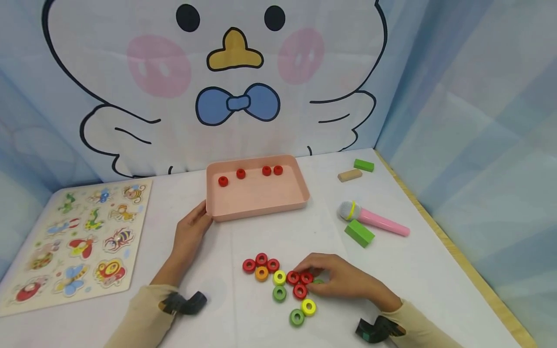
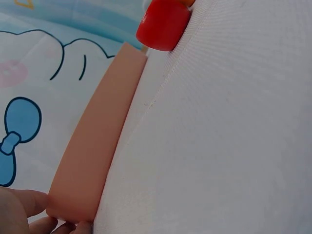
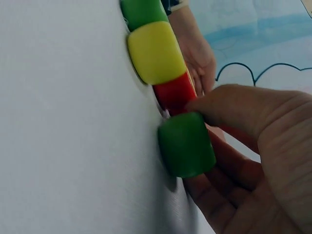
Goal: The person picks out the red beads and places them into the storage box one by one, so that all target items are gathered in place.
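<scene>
A pink tray with several red beads in it stands at the back. My left hand grips its near left corner; in the left wrist view the thumb and fingertips touch the end of the tray. Ring-shaped beads in red, orange, yellow and green lie in a loose cluster before me. My right hand reaches into the cluster's right side, thumb and fingers curled about a red bead. A green bead sits by the palm, mostly hidden in the head view.
To the right lie a pink toy microphone, a green block, a tan block and another green block. An insect puzzle board lies at left. A cartoon curtain hangs behind the table.
</scene>
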{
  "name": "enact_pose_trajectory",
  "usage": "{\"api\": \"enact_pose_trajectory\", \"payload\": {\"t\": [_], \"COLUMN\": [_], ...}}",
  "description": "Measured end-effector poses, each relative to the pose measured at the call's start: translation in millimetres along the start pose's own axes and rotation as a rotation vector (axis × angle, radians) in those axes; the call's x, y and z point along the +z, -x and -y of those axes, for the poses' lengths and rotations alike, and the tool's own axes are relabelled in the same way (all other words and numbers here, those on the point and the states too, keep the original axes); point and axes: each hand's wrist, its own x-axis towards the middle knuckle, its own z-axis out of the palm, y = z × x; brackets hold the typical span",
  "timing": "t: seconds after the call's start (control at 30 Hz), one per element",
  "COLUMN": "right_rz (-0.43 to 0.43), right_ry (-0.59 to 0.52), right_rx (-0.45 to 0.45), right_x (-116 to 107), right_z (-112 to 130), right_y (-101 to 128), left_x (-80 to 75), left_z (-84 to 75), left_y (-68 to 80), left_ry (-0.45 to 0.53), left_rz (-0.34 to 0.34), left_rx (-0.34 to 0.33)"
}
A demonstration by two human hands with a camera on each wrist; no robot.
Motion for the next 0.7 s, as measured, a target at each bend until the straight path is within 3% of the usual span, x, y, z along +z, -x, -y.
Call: {"api": "enact_pose_trajectory", "payload": {"t": [0.37,0.7], "right_rz": [-0.065,-0.045], "right_ry": [0.069,0.097], "right_rx": [0.022,0.069], "right_x": [-3.7,-31.1], "right_z": [0.0,1.5], "right_y": [-0.1,-15.4], "left_x": [0.4,0.2], "left_z": [-1.9,-0.9], "left_y": [1.0,0.3], "left_ry": [-0.005,0.012], "left_rz": [0.004,0.007], "left_rx": [-0.007,-0.010]}}
